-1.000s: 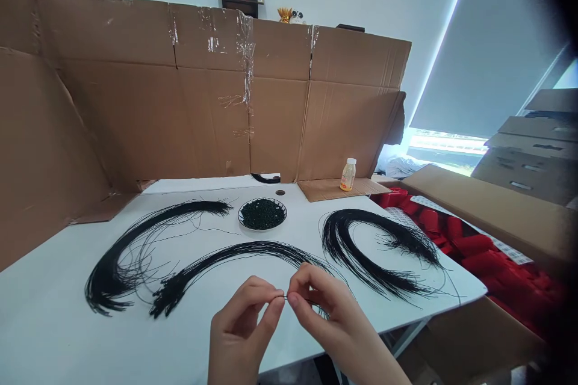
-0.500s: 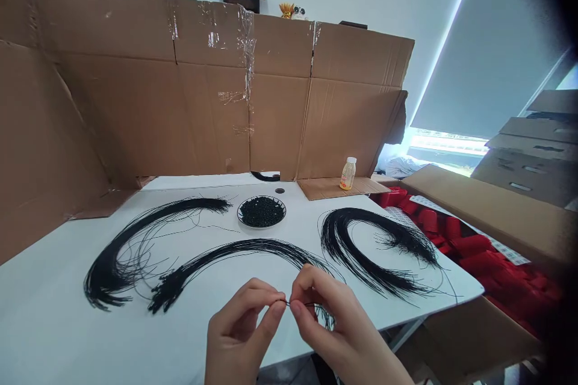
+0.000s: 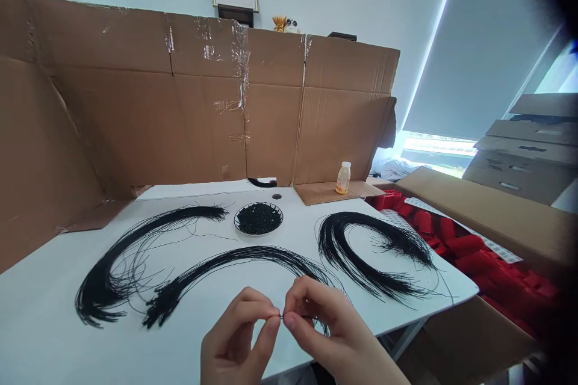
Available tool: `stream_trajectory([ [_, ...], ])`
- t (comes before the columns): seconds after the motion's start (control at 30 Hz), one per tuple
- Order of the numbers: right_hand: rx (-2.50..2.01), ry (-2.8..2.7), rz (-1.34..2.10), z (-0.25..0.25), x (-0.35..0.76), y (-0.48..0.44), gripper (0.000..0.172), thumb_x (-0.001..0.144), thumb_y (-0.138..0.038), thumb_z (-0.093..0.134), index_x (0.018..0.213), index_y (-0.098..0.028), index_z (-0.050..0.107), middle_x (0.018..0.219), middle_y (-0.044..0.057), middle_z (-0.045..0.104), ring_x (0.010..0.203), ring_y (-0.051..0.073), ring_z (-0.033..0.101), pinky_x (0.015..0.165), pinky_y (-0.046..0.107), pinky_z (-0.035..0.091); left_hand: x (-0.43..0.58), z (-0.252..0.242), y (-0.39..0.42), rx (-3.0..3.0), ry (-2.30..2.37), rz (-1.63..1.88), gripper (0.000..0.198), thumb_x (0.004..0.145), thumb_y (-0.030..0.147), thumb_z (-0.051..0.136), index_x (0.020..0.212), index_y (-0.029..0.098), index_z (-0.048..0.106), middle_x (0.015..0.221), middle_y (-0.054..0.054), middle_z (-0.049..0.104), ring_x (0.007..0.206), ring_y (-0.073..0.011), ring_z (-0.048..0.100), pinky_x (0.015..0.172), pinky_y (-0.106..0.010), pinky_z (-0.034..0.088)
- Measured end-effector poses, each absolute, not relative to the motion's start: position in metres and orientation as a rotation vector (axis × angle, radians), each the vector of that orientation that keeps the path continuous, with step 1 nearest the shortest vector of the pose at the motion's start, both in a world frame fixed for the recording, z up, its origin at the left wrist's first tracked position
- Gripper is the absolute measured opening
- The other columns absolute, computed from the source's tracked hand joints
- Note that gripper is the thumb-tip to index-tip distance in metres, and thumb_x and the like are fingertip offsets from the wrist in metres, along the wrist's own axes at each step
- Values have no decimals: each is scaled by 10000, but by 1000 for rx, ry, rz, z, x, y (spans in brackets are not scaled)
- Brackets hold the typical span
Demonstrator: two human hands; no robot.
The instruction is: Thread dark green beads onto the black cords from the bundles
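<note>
Pinching the thin black cord (image 3: 283,316) at the bench's (image 3: 45,349) near edge, left hand (image 3: 237,346) and right hand (image 3: 327,331) are gripping close to its tip, likely steadiest; beyond, the curved bundle of black cords (image 3: 235,257) is lying mid-bench.

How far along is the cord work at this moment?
Possibly done: the middle bundle has thickened, clumped ends at its left tip. In hand: the left hand and right hand pinch one cord between fingertips. Seemingly left: the left bundle and right bundle lie loose on the table, and the dish is full of small black pieces.
</note>
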State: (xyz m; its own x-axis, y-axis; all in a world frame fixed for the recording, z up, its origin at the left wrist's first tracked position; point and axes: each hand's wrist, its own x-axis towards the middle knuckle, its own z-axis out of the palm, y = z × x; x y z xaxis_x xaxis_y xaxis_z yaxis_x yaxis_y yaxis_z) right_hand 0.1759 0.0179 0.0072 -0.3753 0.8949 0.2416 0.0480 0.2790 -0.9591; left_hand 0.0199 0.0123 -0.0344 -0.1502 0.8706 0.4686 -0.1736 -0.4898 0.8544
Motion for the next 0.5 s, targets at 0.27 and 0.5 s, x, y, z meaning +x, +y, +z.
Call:
stream_trajectory([
  [0.27, -1016, -1527, 877, 12, 239, 8, 258, 971, -376, 636, 778, -223, 560, 730, -24, 475, 674, 154, 423, 608, 256, 359, -14, 17, 129, 2298, 1300, 723, 335, 1067, 418, 426, 1196, 256, 689, 1113, -56, 749, 1019, -208, 692, 885, -324, 563],
  [0.5, -1026, -1245, 622, 19, 266, -19, 428, 892, -617, 709, 723, -236, 609, 678, -21, 445, 626, 152, 390, 563, 248, 350, -6, -9, 272, 2343, 1731, 243, 331, 980, 328, 669, 1272, 177, 639, 1289, -107, 665, 1077, -257, 685, 905, -470, 592],
])
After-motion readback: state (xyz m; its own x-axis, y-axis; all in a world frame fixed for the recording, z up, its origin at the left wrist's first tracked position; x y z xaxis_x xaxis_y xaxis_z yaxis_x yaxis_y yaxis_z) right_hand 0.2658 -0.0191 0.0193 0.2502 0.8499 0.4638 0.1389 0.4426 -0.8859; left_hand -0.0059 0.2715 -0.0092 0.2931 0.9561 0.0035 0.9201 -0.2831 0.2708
